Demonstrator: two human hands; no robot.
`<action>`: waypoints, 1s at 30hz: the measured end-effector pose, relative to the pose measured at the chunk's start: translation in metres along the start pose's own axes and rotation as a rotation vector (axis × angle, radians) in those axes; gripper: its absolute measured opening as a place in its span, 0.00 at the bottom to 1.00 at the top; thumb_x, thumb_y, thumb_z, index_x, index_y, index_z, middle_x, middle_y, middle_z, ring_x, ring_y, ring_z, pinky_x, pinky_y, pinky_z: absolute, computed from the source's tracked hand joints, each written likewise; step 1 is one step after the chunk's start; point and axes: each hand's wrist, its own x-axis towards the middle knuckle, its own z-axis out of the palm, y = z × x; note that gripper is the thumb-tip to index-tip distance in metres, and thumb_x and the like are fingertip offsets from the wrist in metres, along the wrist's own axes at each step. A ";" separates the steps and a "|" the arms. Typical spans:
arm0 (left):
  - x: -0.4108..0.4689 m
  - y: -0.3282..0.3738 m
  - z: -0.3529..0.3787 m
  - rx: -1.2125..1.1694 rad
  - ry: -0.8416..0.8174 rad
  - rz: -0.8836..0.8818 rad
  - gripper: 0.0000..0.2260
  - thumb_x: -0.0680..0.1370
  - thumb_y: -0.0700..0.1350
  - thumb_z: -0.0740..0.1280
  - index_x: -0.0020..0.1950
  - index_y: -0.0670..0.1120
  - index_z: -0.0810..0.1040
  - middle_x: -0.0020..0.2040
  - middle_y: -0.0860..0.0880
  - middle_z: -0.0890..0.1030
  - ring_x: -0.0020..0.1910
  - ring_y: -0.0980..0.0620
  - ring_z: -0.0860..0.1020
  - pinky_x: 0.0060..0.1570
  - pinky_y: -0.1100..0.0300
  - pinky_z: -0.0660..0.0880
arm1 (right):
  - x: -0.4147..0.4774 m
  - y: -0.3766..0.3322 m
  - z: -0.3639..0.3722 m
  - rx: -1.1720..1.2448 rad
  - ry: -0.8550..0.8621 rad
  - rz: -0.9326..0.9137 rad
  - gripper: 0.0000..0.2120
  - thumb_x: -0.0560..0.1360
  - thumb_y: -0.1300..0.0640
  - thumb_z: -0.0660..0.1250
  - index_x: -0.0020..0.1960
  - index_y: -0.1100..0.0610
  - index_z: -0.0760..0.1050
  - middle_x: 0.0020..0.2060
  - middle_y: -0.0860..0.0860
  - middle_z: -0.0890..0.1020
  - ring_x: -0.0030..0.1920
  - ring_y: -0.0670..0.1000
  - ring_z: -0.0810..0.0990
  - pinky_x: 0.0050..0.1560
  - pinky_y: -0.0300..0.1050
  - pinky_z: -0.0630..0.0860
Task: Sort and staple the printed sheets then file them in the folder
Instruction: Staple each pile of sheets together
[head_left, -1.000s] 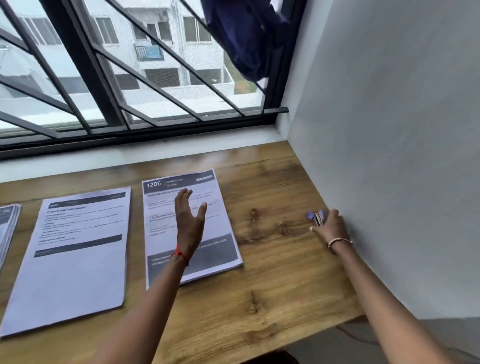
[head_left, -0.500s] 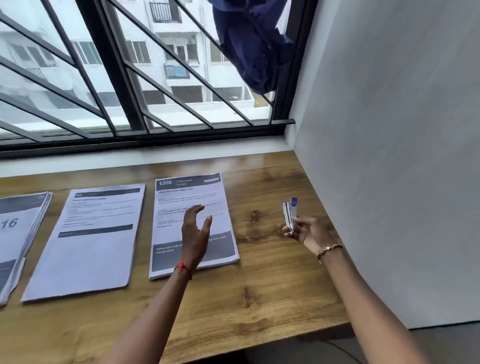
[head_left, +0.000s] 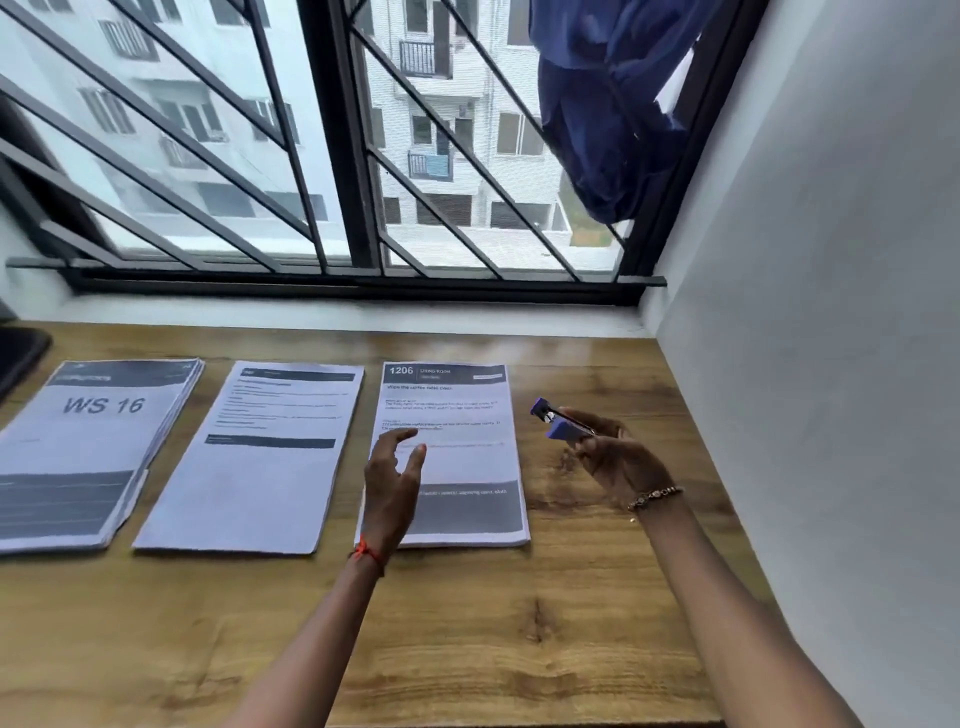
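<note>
Here, on a wooden desk (head_left: 519, 634) under a barred window, three piles of printed sheets lie side by side: at far left a thick, slightly fanned pile headed "WS 16" (head_left: 98, 447), then a text-heavy middle pile (head_left: 254, 457), then a thinner set headed "1206" (head_left: 467, 467). The person's left hand (head_left: 392, 483) hangs over the lower left of the "1206" set, fingers loosely curved and spread and holding nothing; whether it touches the paper cannot be told. Just right of that set, above bare wood, the right hand (head_left: 618, 457) grips a small blue stapler (head_left: 561, 422), its mouth pointing left towards the pages. No folder can be made out. The sheets look light, limp and apt to slide over one another, so a set would probably need squaring and pinning flat near a top corner before stapling; the stapler, small and rigid, is best squeezed along its body.
</note>
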 end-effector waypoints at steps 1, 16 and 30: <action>0.004 -0.001 -0.003 -0.007 -0.001 -0.002 0.11 0.77 0.41 0.65 0.58 0.41 0.78 0.55 0.53 0.76 0.56 0.55 0.73 0.56 0.57 0.70 | 0.008 0.002 0.002 -0.004 0.000 0.011 0.29 0.44 0.57 0.84 0.45 0.61 0.84 0.31 0.51 0.82 0.26 0.42 0.76 0.27 0.30 0.73; 0.085 -0.032 -0.051 -0.051 0.000 -0.174 0.11 0.74 0.47 0.62 0.51 0.45 0.79 0.48 0.51 0.79 0.50 0.52 0.77 0.51 0.56 0.74 | 0.154 0.061 0.053 -0.007 0.519 0.016 0.13 0.71 0.52 0.67 0.33 0.57 0.68 0.18 0.53 0.75 0.15 0.50 0.72 0.18 0.32 0.65; 0.155 -0.049 -0.012 0.114 -0.123 -0.414 0.11 0.73 0.36 0.64 0.31 0.42 0.68 0.30 0.45 0.67 0.32 0.51 0.63 0.35 0.59 0.61 | 0.236 0.091 0.058 -0.268 0.524 0.189 0.03 0.74 0.68 0.66 0.42 0.64 0.72 0.30 0.57 0.80 0.27 0.56 0.79 0.33 0.51 0.80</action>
